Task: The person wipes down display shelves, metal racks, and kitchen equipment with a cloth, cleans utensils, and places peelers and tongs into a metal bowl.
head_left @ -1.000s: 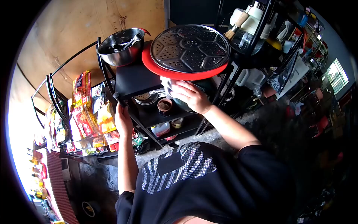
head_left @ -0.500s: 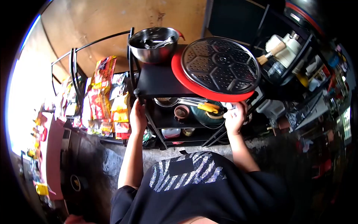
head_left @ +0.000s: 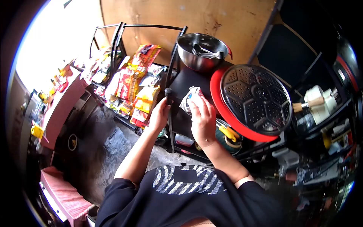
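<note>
My left hand (head_left: 160,115) is closed around the front corner post (head_left: 169,94) of a black metal shelf rack, just below its rounded top. In my right hand (head_left: 204,120) is a crumpled whitish cloth (head_left: 192,94), pressed under the fingers onto the rack's black top shelf (head_left: 193,80). Right of that hand, a black perforated steamer tray (head_left: 257,99) lies over a wide red-rimmed piece (head_left: 216,92). Behind the cloth stands a steel mixing bowl (head_left: 196,62) with metal utensils inside.
Packaged snacks (head_left: 132,85) fill a rack at the left. On a lower shelf, a yellow-handled utensil (head_left: 228,133) lies below the red rim. A white appliance with a wooden handle (head_left: 315,99) stands at the right. A pink-covered table (head_left: 62,109) is at far left.
My right hand has moved left with the cloth, from the red rim's front edge to the top shelf near the post. My left hand stays at the post. The view has turned.
</note>
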`<control>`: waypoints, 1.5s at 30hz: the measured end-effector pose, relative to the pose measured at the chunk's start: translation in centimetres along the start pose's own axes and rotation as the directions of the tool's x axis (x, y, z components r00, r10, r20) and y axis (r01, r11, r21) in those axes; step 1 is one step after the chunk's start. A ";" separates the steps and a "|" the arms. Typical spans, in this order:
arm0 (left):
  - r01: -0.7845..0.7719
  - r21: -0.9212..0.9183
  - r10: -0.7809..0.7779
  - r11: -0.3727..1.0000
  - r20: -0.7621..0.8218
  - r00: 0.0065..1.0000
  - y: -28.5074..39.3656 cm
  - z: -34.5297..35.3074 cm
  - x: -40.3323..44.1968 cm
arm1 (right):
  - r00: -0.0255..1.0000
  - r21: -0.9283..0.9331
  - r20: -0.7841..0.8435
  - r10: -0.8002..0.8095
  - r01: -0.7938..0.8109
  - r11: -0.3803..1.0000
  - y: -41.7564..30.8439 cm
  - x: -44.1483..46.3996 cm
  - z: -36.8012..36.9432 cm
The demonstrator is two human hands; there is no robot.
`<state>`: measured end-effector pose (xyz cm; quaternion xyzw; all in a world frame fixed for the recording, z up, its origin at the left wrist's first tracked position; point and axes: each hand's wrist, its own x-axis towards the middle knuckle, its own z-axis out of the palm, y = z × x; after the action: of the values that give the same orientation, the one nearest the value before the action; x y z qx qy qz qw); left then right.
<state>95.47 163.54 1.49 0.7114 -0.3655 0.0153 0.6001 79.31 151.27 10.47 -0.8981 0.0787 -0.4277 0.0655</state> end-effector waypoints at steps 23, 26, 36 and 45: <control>0.149 0.020 -0.141 0.989 0.462 0.875 -2.9 -19.7 -0.4 | 0.879 0.246 -0.472 0.062 0.064 0.967 -12.0 3.0 11.5; 0.269 -0.099 -0.198 0.958 0.450 0.871 -4.1 -24.3 0.3 | 0.941 0.255 -0.333 0.066 0.023 0.967 -15.3 5.0 16.2; 0.323 -0.182 -0.166 0.929 0.574 0.802 -9.5 -31.2 1.9 | 0.715 0.218 -0.613 0.335 -0.255 0.942 -2.5 28.2 25.1; 0.252 -0.213 -0.123 0.944 0.482 0.868 -12.0 -33.7 10.4 | 0.857 -0.286 -0.436 0.275 -0.421 0.861 -0.2 23.0 29.1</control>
<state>123.59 187.63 5.53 0.6388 -0.4247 -0.2629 0.5853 116.30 148.44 9.69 -0.7637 0.3333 -0.5511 -0.0445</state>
